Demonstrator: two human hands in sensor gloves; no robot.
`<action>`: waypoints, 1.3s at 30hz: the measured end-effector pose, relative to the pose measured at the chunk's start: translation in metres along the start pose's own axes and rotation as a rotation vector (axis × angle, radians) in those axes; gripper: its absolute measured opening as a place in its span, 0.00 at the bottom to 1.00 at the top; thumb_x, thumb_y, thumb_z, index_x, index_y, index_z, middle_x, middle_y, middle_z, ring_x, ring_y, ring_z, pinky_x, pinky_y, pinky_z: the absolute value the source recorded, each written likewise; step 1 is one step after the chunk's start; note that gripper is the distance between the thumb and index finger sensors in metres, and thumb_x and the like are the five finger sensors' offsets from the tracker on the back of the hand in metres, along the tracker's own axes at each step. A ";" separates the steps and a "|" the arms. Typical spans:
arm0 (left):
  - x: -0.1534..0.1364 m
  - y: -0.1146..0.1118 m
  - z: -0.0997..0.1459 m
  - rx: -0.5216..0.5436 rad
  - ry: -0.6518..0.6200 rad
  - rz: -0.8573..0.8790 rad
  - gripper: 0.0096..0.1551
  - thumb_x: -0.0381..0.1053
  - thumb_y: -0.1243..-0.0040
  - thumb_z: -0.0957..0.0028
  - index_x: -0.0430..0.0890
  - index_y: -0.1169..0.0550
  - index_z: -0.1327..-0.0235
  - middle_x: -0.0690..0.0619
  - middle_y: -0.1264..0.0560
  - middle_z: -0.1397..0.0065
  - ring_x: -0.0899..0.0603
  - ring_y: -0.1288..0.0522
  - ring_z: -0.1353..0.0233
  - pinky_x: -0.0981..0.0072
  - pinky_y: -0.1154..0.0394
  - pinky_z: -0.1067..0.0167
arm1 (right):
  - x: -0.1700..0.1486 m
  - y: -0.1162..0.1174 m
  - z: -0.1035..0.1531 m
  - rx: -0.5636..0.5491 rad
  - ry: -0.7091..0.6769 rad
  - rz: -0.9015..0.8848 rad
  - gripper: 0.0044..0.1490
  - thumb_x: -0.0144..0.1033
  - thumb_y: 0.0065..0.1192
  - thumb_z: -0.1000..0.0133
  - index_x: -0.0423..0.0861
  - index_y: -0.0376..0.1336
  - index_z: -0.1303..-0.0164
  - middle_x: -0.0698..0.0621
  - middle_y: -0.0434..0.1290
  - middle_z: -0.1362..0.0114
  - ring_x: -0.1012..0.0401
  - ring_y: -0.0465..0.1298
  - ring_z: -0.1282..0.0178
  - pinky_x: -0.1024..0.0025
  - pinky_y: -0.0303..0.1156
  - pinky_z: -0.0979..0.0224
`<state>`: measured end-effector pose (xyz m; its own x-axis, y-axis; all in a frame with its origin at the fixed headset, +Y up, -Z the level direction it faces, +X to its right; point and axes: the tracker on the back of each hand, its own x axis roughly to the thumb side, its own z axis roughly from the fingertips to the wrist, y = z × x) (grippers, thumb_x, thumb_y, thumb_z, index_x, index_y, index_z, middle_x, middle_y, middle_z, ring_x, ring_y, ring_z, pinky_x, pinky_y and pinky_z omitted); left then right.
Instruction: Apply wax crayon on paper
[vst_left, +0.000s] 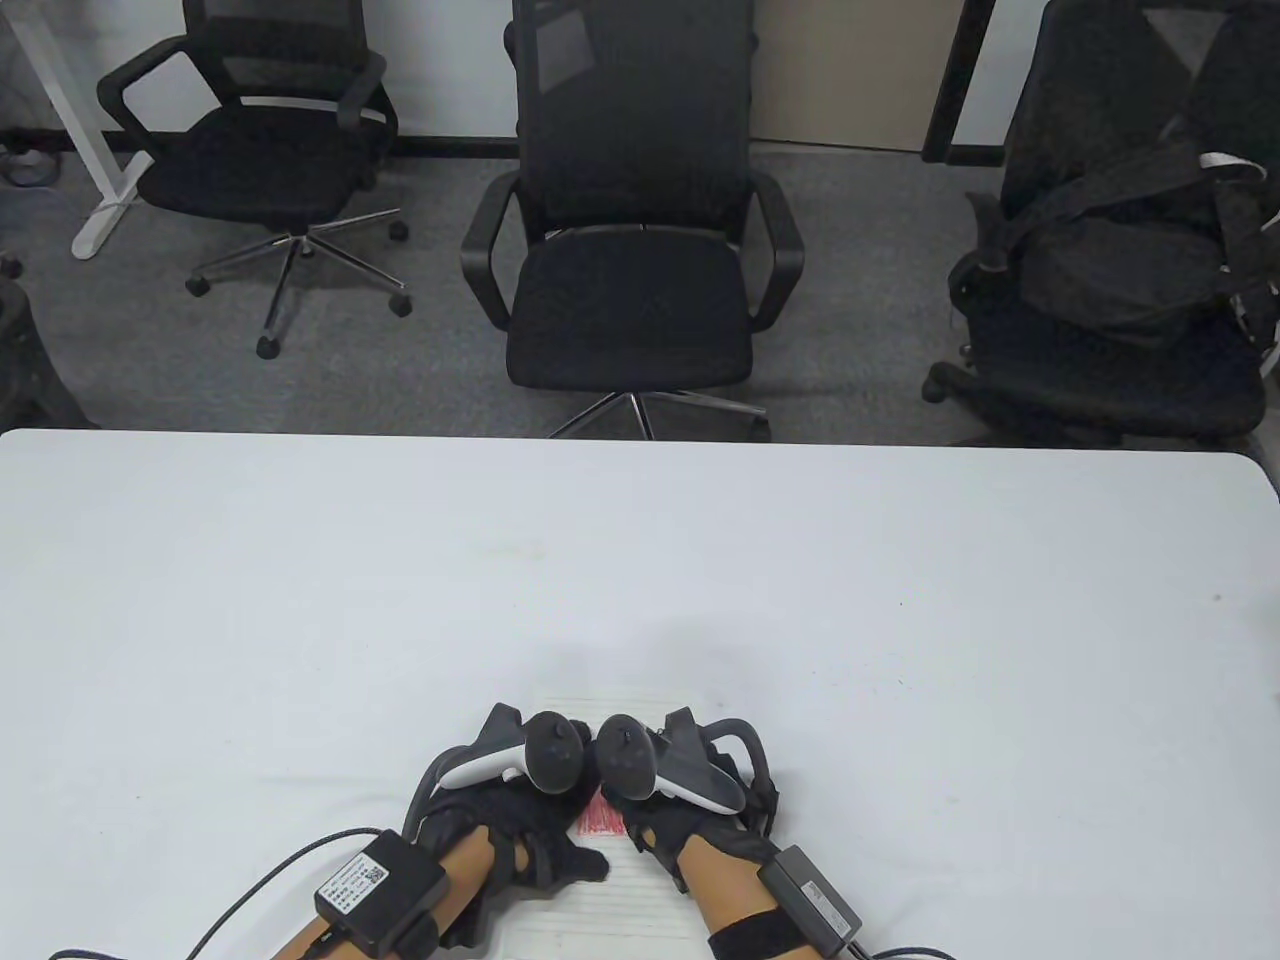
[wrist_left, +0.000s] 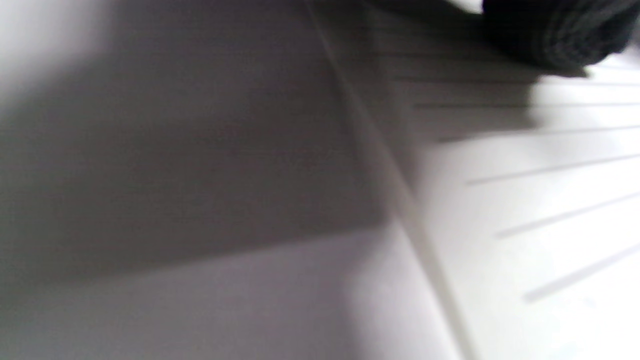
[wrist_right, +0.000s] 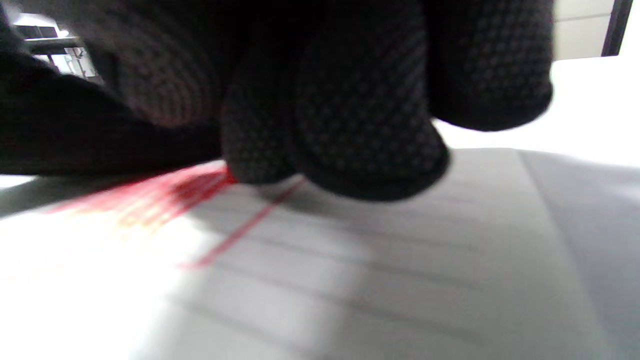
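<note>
A sheet of lined paper (vst_left: 620, 905) lies at the table's near edge, between my hands. A patch of red crayon strokes (vst_left: 600, 822) is on it, and shows in the right wrist view (wrist_right: 150, 200) with one longer red line. My right hand (vst_left: 640, 830) is curled tight over the paper by the strokes. Its fingers (wrist_right: 350, 125) bunch together, and only a red tip (wrist_right: 229, 176) of the crayon shows under them, touching the paper (wrist_right: 350, 280). My left hand (vst_left: 585, 865) rests flat on the sheet's left part. One fingertip (wrist_left: 555, 30) shows above the paper (wrist_left: 550, 200).
The white table (vst_left: 300, 600) stretches far beyond the paper on all sides. Three black office chairs stand behind its far edge, the middle one (vst_left: 630, 300) straight ahead. Cables and sensor boxes (vst_left: 380, 885) sit on both forearms.
</note>
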<state>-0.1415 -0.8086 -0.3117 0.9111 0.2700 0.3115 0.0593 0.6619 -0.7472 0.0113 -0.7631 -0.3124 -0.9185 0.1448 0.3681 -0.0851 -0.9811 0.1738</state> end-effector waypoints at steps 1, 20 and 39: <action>0.000 0.000 0.000 0.000 0.000 0.000 0.65 0.82 0.43 0.60 0.71 0.70 0.29 0.68 0.79 0.25 0.50 0.81 0.21 0.37 0.76 0.29 | 0.000 -0.001 -0.002 0.066 -0.024 -0.016 0.24 0.46 0.69 0.55 0.49 0.73 0.51 0.48 0.83 0.57 0.58 0.84 0.66 0.54 0.81 0.51; 0.000 0.000 0.000 0.000 -0.001 -0.001 0.65 0.83 0.43 0.60 0.71 0.70 0.29 0.68 0.79 0.26 0.50 0.81 0.21 0.37 0.76 0.29 | 0.001 0.001 0.000 -0.083 0.037 0.039 0.24 0.47 0.69 0.55 0.51 0.74 0.51 0.48 0.84 0.56 0.58 0.84 0.65 0.55 0.81 0.50; 0.000 0.000 0.000 0.000 -0.001 -0.001 0.65 0.83 0.43 0.60 0.71 0.70 0.29 0.68 0.79 0.26 0.50 0.81 0.21 0.37 0.76 0.29 | 0.004 -0.003 0.000 0.130 0.061 0.025 0.24 0.46 0.69 0.54 0.49 0.73 0.49 0.48 0.83 0.55 0.58 0.84 0.64 0.54 0.81 0.48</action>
<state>-0.1418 -0.8088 -0.3119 0.9108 0.2698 0.3125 0.0602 0.6619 -0.7472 0.0080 -0.7601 -0.3114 -0.9419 0.1089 0.3177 -0.0151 -0.9587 0.2840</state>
